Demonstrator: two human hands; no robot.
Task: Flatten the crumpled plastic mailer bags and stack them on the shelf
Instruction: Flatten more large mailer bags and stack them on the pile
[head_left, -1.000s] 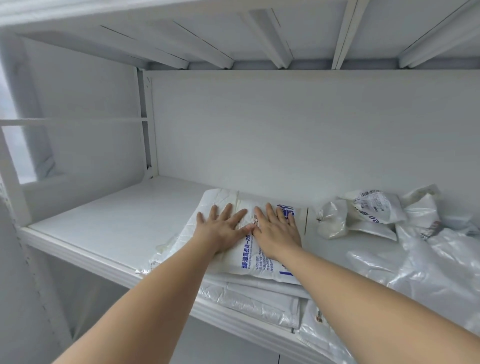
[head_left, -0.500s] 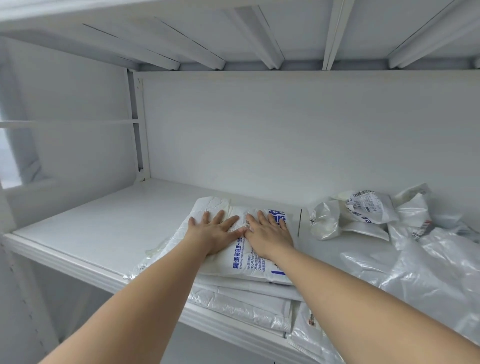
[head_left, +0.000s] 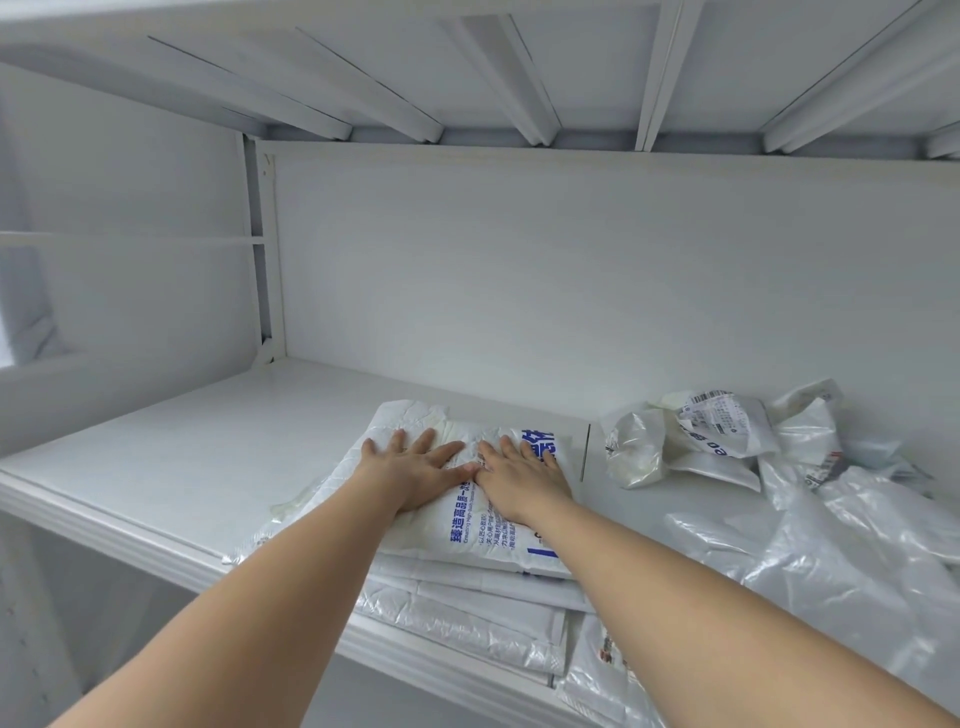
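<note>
A white mailer bag with blue print (head_left: 488, 530) lies on top of a stack of flattened bags (head_left: 467, 613) at the front edge of the white shelf (head_left: 187, 467). My left hand (head_left: 415, 467) and my right hand (head_left: 519, 475) rest flat on it side by side, fingers spread, thumbs nearly touching. Neither hand holds anything. To the right lies a heap of crumpled bags (head_left: 696, 441), one with a printed label.
Loose clear and white plastic (head_left: 841, 561) spreads over the right end of the shelf. A white back wall (head_left: 519, 286) and the slatted underside of the upper shelf (head_left: 519, 78) close the space. A metal upright (head_left: 262, 249) stands at the back left.
Both hands stay pressed flat on the top bag and have crept slightly toward the back of it. The view has shifted a little to the right.
</note>
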